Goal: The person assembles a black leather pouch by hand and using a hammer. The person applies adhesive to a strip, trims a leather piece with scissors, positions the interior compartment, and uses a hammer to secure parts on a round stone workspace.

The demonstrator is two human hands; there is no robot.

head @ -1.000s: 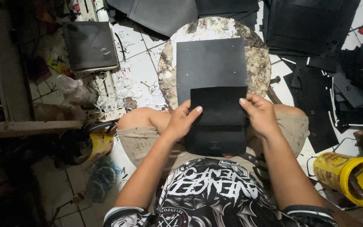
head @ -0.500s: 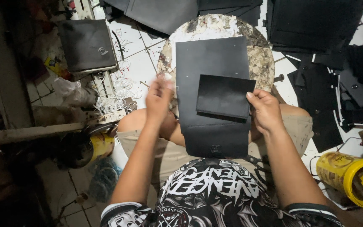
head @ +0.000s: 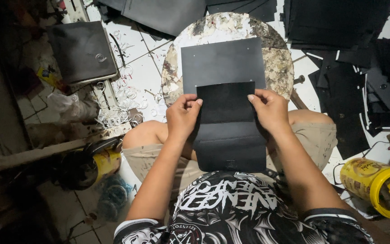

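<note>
- Smaller black panel held between both hands; left hand pinches its left edge, right hand its right edge, fingers closed on it
- It lies over larger black sheet, beyond the fingertips
- Yellow bucket right of right hand; contents unclear

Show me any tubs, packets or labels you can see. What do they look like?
Yellow tub: lying on its side at the floor's lower right, round, with a printed label.
Yellow can: lower left by the person's knee, round, stained dark.
Yellow wrapper: upper left on the floor, small and crumpled.
No signs or screens show.
</note>
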